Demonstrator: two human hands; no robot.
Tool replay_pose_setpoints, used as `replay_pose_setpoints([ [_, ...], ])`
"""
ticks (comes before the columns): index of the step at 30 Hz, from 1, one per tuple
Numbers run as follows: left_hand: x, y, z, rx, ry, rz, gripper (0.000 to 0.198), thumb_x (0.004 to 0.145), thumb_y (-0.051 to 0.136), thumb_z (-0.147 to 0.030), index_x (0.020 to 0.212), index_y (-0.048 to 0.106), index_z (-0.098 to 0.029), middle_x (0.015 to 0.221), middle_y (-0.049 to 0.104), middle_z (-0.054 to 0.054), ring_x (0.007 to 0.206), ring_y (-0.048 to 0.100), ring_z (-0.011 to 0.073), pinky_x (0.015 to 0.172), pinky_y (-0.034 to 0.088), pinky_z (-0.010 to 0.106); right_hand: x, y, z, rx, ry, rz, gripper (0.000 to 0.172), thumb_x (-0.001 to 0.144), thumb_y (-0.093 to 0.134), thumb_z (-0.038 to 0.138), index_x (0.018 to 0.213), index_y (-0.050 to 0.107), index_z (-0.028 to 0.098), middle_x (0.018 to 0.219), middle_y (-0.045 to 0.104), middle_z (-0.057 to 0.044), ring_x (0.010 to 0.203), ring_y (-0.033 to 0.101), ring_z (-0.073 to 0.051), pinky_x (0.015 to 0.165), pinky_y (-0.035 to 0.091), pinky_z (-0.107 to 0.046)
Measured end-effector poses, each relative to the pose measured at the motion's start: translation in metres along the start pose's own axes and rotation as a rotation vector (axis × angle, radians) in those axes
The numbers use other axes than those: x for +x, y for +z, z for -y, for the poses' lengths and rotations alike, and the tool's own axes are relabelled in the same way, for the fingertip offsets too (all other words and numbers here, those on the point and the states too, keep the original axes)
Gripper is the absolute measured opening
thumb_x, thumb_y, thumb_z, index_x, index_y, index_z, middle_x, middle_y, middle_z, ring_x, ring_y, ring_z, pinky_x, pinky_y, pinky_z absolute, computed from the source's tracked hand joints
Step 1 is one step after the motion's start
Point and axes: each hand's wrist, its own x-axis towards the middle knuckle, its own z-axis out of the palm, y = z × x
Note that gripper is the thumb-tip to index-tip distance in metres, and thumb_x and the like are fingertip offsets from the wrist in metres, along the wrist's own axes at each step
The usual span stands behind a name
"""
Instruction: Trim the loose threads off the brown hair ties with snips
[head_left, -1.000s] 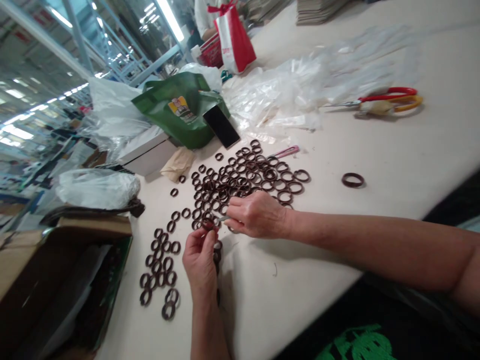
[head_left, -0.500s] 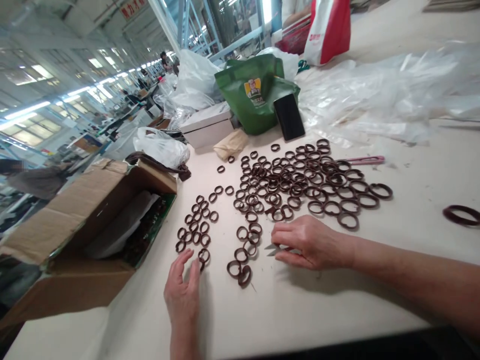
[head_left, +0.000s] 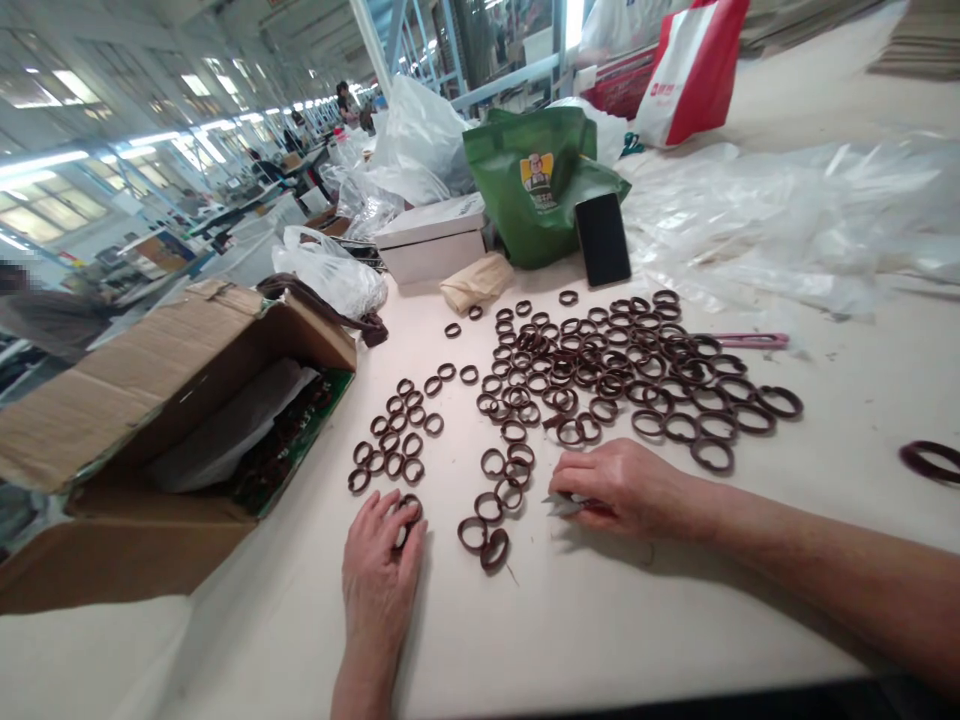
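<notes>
Under the curled fingers and thumb of my left hand [head_left: 381, 560] is a dark brown ring [head_left: 409, 506], partly hidden by the fingers, on the white table. My right hand [head_left: 619, 490] is closed around a small pair of thread snips [head_left: 559, 504]; only the pointed metal blades stick out, facing left. Between the hands, a short row of brown rings [head_left: 489, 507] lies on the table, one tilted at the near end. A big heap of the same rings [head_left: 592, 365] spreads beyond my right hand. A smaller group [head_left: 391, 440] lies just past my left hand.
An open cardboard box [head_left: 135, 380] stands at left. Behind the rings are a green bag [head_left: 529, 190], a phone [head_left: 603, 240] leaning on it, a white box [head_left: 431, 245] and clear plastic sheets [head_left: 787, 225]. A pink tool [head_left: 750, 340] and a larger ring [head_left: 930, 461] lie right.
My left hand has moved slightly right and its fingers have closed over the ring beside it. My right hand keeps hold of the snips. The view has shifted a little.
</notes>
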Motion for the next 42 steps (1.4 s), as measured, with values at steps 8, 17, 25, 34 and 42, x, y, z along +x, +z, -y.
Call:
replay_pose_setpoints([
  [8, 0.033, -0.005, 0.013, 0.007, -0.047, -0.04, 0.018, 0.091, 0.06, -0.035, 0.093, 0.073, -0.023, 0.099, 0.072, 0.006, 0.095, 0.063, 0.0226, 0.09, 0.048, 0.04, 0.001, 0.001, -0.001, 0.036, 0.025, 0.019, 0.017, 0.078, 0.058, 0.013, 0.093, 0.064, 0.018, 0.083, 0.065, -0.003, 0.061, 0.053, -0.012, 0.058, 0.031, -0.025],
  [17, 0.044, 0.004, 0.005, -0.085, -0.018, 0.155, 0.019, 0.09, 0.06, -0.037, 0.092, 0.075, -0.026, 0.096, 0.071, 0.004, 0.091, 0.062, 0.0205, 0.085, 0.047, 0.036, -0.003, 0.003, -0.005, 0.029, 0.032, 0.031, 0.02, 0.077, 0.058, 0.013, 0.096, 0.064, 0.019, 0.087, 0.066, -0.003, 0.063, 0.054, -0.012, 0.059, 0.031, -0.026],
  [25, 0.052, 0.004, 0.029, 0.095, -0.099, 0.075, 0.024, 0.085, 0.061, -0.044, 0.078, 0.072, -0.023, 0.09, 0.071, 0.006, 0.085, 0.062, 0.024, 0.082, 0.045, 0.04, -0.001, 0.0, -0.002, 0.037, 0.044, 0.036, 0.018, 0.077, 0.057, 0.012, 0.092, 0.063, 0.019, 0.085, 0.066, -0.003, 0.062, 0.054, -0.013, 0.058, 0.032, -0.026],
  [34, 0.035, -0.005, 0.024, 0.063, -0.128, 0.046, 0.021, 0.087, 0.059, -0.038, 0.074, 0.067, -0.024, 0.086, 0.07, 0.003, 0.085, 0.061, 0.0216, 0.081, 0.044, 0.036, -0.001, 0.0, -0.004, 0.06, 0.046, 0.029, 0.018, 0.077, 0.057, 0.012, 0.092, 0.063, 0.019, 0.085, 0.066, -0.003, 0.062, 0.054, -0.013, 0.059, 0.032, -0.026],
  [42, 0.05, 0.002, 0.02, 0.068, -0.094, 0.014, 0.023, 0.086, 0.062, -0.042, 0.091, 0.074, -0.023, 0.094, 0.07, 0.006, 0.087, 0.062, 0.0232, 0.084, 0.046, 0.038, -0.002, 0.001, -0.004, 0.045, 0.056, 0.044, 0.019, 0.077, 0.057, 0.012, 0.094, 0.063, 0.02, 0.086, 0.066, -0.003, 0.063, 0.054, -0.012, 0.059, 0.032, -0.026],
])
